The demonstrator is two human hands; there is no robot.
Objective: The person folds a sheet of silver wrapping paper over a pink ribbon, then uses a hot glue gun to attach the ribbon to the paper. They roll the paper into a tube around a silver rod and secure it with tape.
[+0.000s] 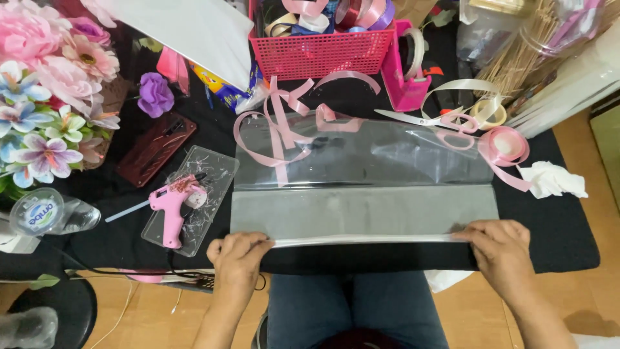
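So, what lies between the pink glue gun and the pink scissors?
In the head view, the clear plastic sheet with loose pink ribbon lies between the glue gun and scissors.

black-covered table (555, 239) over tan wooden floor (581, 161), evenly lit

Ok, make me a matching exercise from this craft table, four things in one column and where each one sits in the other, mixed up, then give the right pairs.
Things:
1. glue gun
2. basket
3. scissors
4. clear sheet

Places:
A. at the far edge, full of ribbon rolls
B. between both hands, folded at the near edge
C. on a clear tray, left of the sheet
D. right of the pink ribbon loops, beyond the sheet

Pairs: 1-C, 2-A, 3-D, 4-B
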